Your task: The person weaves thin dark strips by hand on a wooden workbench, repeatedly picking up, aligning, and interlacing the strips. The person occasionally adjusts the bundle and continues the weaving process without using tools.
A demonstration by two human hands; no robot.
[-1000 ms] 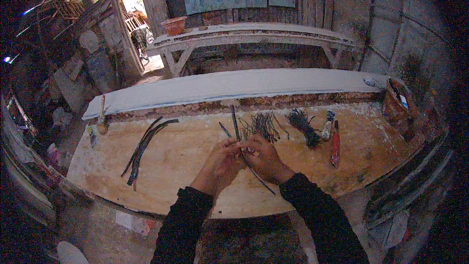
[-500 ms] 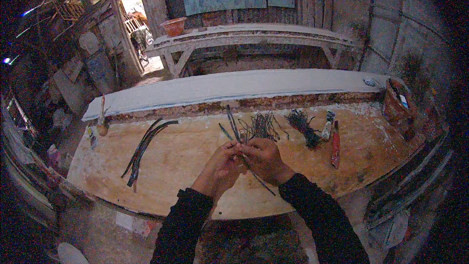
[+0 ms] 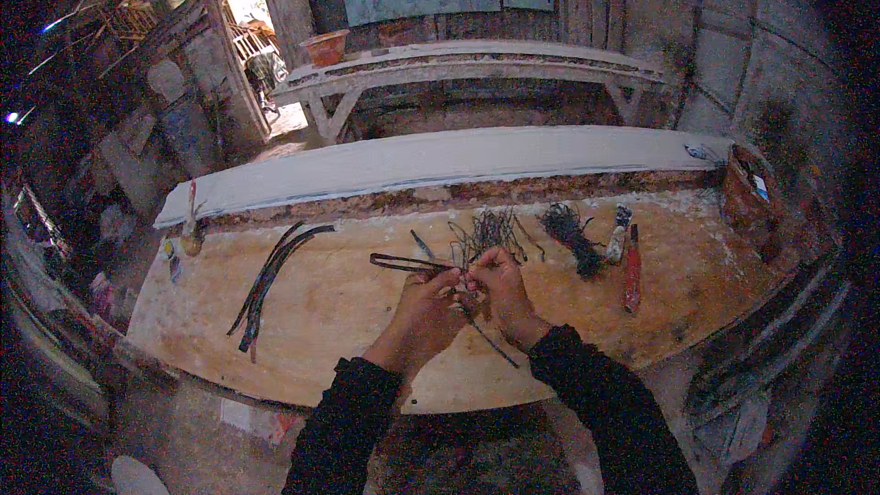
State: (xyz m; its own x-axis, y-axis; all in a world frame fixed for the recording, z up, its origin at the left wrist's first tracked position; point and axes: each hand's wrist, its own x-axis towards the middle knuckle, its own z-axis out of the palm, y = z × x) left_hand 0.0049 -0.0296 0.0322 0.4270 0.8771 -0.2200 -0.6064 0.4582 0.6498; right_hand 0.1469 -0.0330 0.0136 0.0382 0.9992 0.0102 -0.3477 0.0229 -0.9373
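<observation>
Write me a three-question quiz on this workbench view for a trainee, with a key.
1. True or false: both hands grip the same dark strip.
2. Which lies farthest to the person's right on the board: (a) the loose dark strips, (b) the wire pile, (c) the red-handled tool?
3. What spans the far edge of the board?

Key
1. True: the left hand and right hand meet on the dark strip.
2. (c): the red-handled tool; the wire pile is central, the loose dark strips left.
3. A long pale plank.
</observation>
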